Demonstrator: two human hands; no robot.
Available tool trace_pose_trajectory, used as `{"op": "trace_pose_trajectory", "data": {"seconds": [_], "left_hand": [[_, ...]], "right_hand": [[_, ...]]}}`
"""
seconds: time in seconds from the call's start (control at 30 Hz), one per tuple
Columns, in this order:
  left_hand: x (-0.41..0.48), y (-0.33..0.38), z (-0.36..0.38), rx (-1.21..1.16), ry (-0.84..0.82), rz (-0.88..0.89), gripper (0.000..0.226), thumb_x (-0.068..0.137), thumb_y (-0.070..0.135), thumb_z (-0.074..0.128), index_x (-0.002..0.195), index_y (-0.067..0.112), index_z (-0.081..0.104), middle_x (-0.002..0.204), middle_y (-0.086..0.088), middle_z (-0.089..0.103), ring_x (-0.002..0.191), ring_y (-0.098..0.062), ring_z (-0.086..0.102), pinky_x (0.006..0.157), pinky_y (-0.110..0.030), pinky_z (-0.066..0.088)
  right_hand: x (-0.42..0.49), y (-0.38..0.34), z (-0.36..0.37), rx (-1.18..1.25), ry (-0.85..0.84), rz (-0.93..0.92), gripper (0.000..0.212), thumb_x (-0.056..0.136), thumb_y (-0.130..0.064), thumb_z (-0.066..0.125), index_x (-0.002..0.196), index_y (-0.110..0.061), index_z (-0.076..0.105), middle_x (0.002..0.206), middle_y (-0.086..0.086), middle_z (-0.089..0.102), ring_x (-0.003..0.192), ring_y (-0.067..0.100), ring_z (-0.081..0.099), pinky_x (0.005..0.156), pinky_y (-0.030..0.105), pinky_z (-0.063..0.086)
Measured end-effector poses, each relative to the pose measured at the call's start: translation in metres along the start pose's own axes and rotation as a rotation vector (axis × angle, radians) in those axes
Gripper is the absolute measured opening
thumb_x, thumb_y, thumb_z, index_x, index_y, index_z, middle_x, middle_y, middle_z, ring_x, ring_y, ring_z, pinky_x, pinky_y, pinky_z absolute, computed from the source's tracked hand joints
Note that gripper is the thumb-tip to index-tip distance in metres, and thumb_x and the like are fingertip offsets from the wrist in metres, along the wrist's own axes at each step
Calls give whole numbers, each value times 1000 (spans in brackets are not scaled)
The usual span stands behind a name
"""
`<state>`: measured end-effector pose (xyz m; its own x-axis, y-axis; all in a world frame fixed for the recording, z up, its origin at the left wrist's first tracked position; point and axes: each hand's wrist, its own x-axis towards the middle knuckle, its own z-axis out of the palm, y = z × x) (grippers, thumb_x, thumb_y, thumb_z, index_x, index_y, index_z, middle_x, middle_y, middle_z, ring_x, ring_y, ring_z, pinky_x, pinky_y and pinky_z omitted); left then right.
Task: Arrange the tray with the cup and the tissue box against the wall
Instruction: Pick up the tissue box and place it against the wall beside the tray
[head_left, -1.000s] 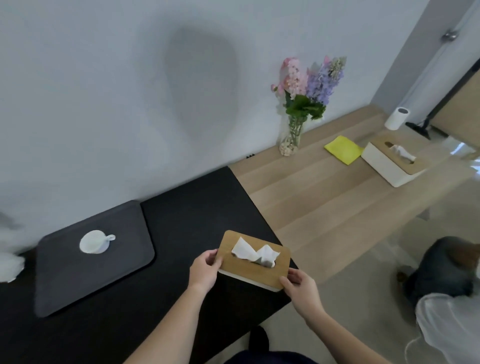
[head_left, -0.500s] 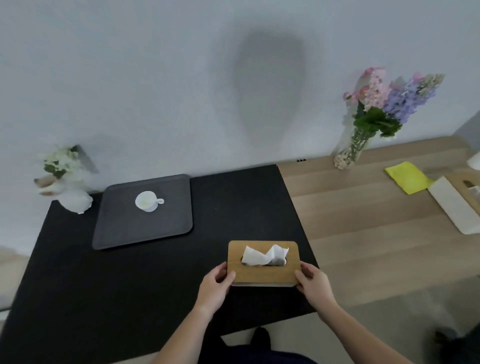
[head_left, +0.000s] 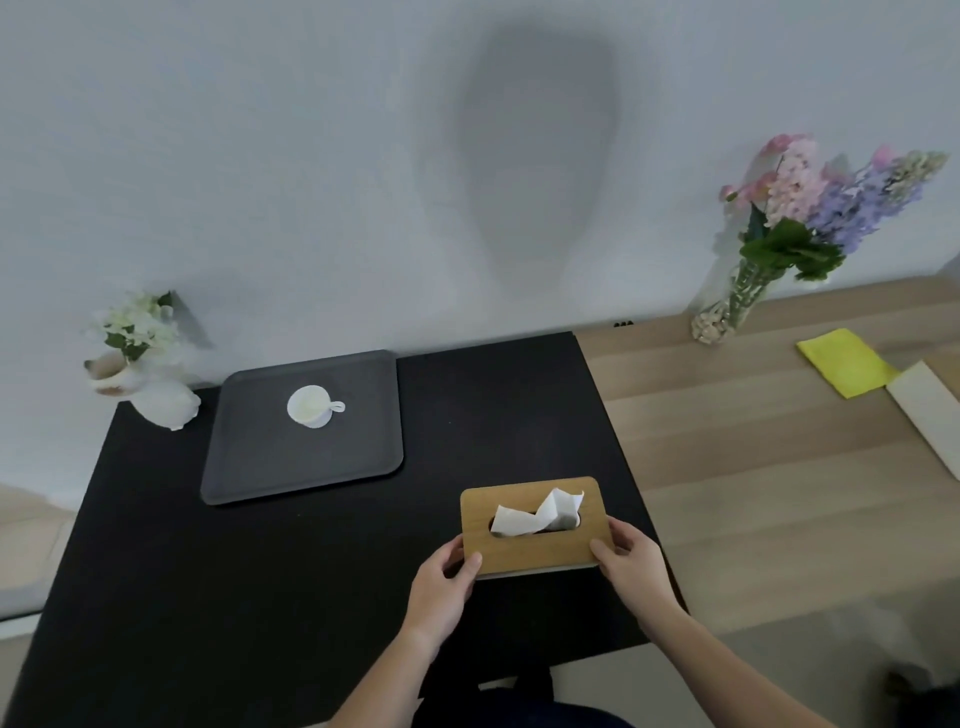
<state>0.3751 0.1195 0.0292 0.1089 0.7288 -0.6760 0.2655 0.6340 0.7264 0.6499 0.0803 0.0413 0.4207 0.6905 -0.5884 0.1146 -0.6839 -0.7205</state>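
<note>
Wooden-lidded tissue box (head_left: 532, 525) at lower centre of frame on black table (head_left: 208, 571), left hand (head_left: 441, 582) and right hand (head_left: 631, 564) gripping its ends, fingers curled on the lid edges, grey tray (head_left: 260, 467) with white cup (head_left: 310, 407) upper left near wall (head_left: 260, 156), flower vase (head_left: 727, 306) at right.

My head view is evenly and softly lit, neither dim nor harsh; a large oval shadow (head_left: 537, 166) falls on the white wall (head_left: 260, 156) straight ahead, so I take the light to come from behind me; the black table (head_left: 208, 597) soaks up light and shows almost no detail; the white cup (head_left: 310, 407) reads slightly washed out; I see mild softness throughout, stronger in the corners; the wide lens bows the wooden counter (head_left: 769, 467) and slants the flower vase (head_left: 724, 317) at the right edge.
</note>
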Motion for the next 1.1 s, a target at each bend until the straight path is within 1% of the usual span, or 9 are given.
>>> {"op": "trace_pose_trajectory", "data": {"seconds": [0.1, 0.27, 0.53, 0.7, 0.87, 1.1], "left_hand": [[15, 11, -4, -11, 16, 3, 53, 99, 30, 70, 150, 27, 55, 143, 4, 61, 135, -17, 58, 112, -44, 54], [41, 37, -12, -30, 60, -19, 53, 100, 30, 70, 151, 28, 55, 146, 2, 60, 137, -19, 57, 112, -45, 54], [98, 89, -23, -115, 102, -16, 53, 101, 29, 68, 151, 29, 53, 148, -1, 57, 137, -23, 56, 110, -45, 55], [142, 129, -30, -184, 126, -17, 50, 101, 28, 67, 150, 29, 55, 145, -1, 57, 133, -23, 58, 109, -45, 55], [183, 162, -34, -242, 131, 2, 50, 101, 31, 66, 150, 27, 56, 140, 2, 64, 129, -21, 62, 110, -45, 55], [229, 194, -36, -294, 157, 27, 49, 101, 29, 67, 149, 26, 57, 133, 3, 66, 123, -20, 65, 108, -45, 57]], "right_hand": [[12, -15, 7, -11, 6, -2, 53, 101, -13, 70, 151, -12, 55, 122, -3, 67, 128, 27, 65, 113, 53, 52], [36, -44, 20, -27, 6, 1, 54, 102, -14, 69, 153, -13, 52, 140, 6, 66, 135, 30, 61, 116, 53, 49], [91, -105, 43, -50, 69, -24, 54, 102, -15, 68, 154, -15, 53, 145, 7, 63, 136, 29, 59, 116, 50, 47], [134, -145, 57, -46, 95, -54, 53, 103, -15, 66, 154, -15, 52, 146, 8, 63, 135, 29, 60, 116, 51, 49], [180, -175, 66, -24, 114, -70, 54, 103, -16, 67, 155, -16, 52, 146, 7, 64, 134, 28, 61, 115, 53, 51], [228, -206, 76, 15, 154, -122, 49, 102, -19, 69, 150, -18, 57, 137, 5, 68, 125, 25, 66, 109, 53, 55]]}}
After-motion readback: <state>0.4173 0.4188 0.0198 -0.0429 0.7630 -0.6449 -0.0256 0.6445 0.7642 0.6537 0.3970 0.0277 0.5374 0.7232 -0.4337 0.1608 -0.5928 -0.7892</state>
